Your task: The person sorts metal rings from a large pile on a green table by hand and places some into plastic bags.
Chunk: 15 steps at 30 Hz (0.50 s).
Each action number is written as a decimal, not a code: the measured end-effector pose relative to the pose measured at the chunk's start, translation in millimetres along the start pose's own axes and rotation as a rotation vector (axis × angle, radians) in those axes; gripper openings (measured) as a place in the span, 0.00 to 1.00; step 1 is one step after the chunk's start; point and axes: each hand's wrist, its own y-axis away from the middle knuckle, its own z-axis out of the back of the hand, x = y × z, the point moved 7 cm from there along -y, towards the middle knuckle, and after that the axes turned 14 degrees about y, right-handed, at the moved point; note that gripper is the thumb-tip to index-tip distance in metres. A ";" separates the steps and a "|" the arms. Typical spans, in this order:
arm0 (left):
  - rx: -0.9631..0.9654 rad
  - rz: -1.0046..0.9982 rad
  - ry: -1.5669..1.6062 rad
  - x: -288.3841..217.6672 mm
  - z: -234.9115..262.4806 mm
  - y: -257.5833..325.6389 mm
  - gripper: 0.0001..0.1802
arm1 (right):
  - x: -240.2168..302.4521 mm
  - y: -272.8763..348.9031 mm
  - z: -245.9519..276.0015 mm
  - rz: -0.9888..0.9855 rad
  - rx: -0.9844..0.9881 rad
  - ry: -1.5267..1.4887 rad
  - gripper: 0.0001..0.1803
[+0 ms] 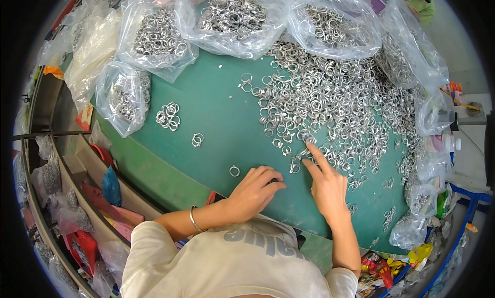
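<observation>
A large heap of silver-coloured metal rings (335, 99) is spread over the right half of the green tabletop. My right hand (329, 187) reaches to the heap's near edge, its index finger stretched out and touching rings there. Nothing shows in its grasp. Left of it, low over the table's near side, my left hand (253, 190) has its fingers bent together toward the thumb; what they hold, if anything, is hidden. Just beyond that hand lies a single ring (234, 170). Farther left are a pair of rings (197, 139) and a small pile of rings (168, 116).
Clear plastic bags full of rings, such as one bag (234, 19) at the back, line the table's far side. A smaller bag (124, 99) stands at the left. Divided trays (124, 195) with bagged parts flank the left edge; a blue frame (466, 215) stands at the right.
</observation>
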 end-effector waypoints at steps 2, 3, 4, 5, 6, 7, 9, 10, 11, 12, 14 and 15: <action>0.000 -0.013 -0.007 -1.6 -0.2 -1.4 0.16 | -2.3 11.4 3.3 0.009 -0.014 -0.035 0.19; 0.001 -0.012 -0.011 -1.7 -0.9 -1.5 0.16 | -5.8 14.2 8.4 -0.038 -0.091 -0.113 0.17; 0.005 -0.014 -0.015 -2.0 -2.1 -2.1 0.16 | -12.3 15.9 9.7 -0.103 -0.160 -0.126 0.16; 0.008 -0.015 -0.019 -2.3 -3.2 -2.4 0.16 | -19.6 17.4 8.6 -0.167 -0.229 -0.139 0.15; 0.007 -0.014 -0.023 -2.7 -3.9 -2.6 0.16 | -26.0 18.5 10.0 -0.231 -0.297 -0.152 0.14; 0.009 -0.012 -0.030 -2.9 -4.8 -2.8 0.16 | -24.3 13.7 12.5 -0.302 -0.240 -0.125 0.11; 0.008 -0.011 -0.034 -2.9 -6.4 -3.0 0.16 | -14.5 1.4 12.1 -0.244 -0.263 -0.128 0.12; 0.007 -0.012 -0.031 -2.8 -7.2 -2.7 0.16 | -9.5 -4.7 12.2 -0.217 -0.274 -0.129 0.13; 0.006 -0.012 -0.028 -2.8 -7.8 -2.6 0.16 | -3.3 -11.3 9.3 -0.183 -0.259 -0.119 0.13; 0.009 -0.011 -0.024 -2.9 -8.4 -2.8 0.16 | -3.6 -13.5 4.6 -0.180 -0.221 -0.083 0.13; 0.008 -0.004 -0.018 -1.6 -7.7 -1.8 0.16 | -1.8 -17.1 -5.5 -0.164 -0.143 -0.012 0.13; -0.010 0.000 -0.036 -3.6 -4.9 -2.7 0.17 | -6.3 -11.3 -5.9 -0.191 -0.132 -0.011 0.11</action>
